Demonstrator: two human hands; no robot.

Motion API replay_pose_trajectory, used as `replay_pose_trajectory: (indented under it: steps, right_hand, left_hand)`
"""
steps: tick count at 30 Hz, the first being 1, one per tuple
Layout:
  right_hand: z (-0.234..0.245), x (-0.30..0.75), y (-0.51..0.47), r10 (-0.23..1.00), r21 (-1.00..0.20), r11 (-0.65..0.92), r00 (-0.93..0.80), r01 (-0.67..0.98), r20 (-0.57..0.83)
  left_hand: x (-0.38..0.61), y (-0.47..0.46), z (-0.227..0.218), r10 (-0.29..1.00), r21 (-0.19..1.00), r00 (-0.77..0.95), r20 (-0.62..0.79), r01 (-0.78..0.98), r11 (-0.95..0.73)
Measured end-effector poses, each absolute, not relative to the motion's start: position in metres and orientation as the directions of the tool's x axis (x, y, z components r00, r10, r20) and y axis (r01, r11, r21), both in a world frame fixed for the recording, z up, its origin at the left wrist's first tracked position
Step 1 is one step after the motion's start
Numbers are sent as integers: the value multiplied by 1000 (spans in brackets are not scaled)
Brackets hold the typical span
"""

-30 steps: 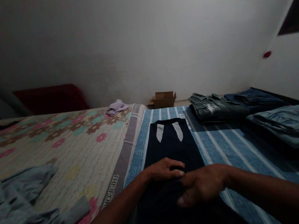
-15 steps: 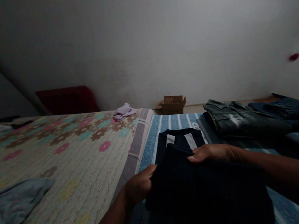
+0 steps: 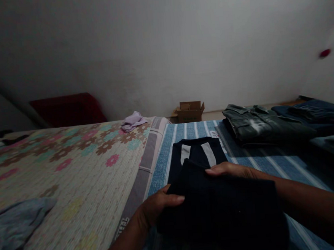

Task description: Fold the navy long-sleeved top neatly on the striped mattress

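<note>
A dark navy garment (image 3: 221, 208), partly folded, is held up between my two hands; its exact kind cannot be told in the dim light. My left hand (image 3: 162, 203) grips its left edge, thumb on top and the other fingers behind the cloth. On its upper edge my right hand (image 3: 229, 170) is closed, with the fingers mostly hidden. Just behind it lies a folded navy top (image 3: 195, 147) with two white stripes, flat on the blue striped cover (image 3: 159, 179). The held garment overlaps the near part of that top.
Folded dark green denim (image 3: 264, 124) and a pile of blue jeans (image 3: 320, 114) lie to the right. Leftward are a flowered bedspread (image 3: 97, 190), a grey garment (image 3: 22, 222) and a lilac cloth (image 3: 133, 121). A cardboard box (image 3: 189, 112) stands by the wall.
The held garment has shifted slightly left and its right side has drawn in. My left thumb now lies further over the cloth. The view has shifted a little.
</note>
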State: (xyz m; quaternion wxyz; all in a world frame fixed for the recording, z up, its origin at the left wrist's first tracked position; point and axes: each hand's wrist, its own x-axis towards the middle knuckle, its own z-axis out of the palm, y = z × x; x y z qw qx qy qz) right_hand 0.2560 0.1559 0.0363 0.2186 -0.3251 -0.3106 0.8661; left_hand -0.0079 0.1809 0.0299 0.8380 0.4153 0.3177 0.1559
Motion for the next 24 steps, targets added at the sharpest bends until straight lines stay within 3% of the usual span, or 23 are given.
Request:
replay_pose_trajectory:
  steps: [7,12,15,20,24]
  right_hand:
    - [32,256,164,621,-625,-734,-634,-264,-461]
    - [18,261,159,807,-651,-529,-560,-544,-187]
    - [0,271,132,868,-594,-475,-459,-650,-192]
    - [-18,283,76,914,-684,-405,-274,-607,-298]
    - [-4,273,57,911,-764,-411,-197,-498,-362]
  left_hand:
    - [1,182,22,498,704,766,-407,-84,705]
    - [1,187,9,476,617,762,-439,-130,776]
    - [-2,189,-1,433,531,744,-509,-125,838]
    - [-3,190,-9,451,532,717,-532,-131,836]
    - [-3,189,-6,460,549,736,-497,-144,823]
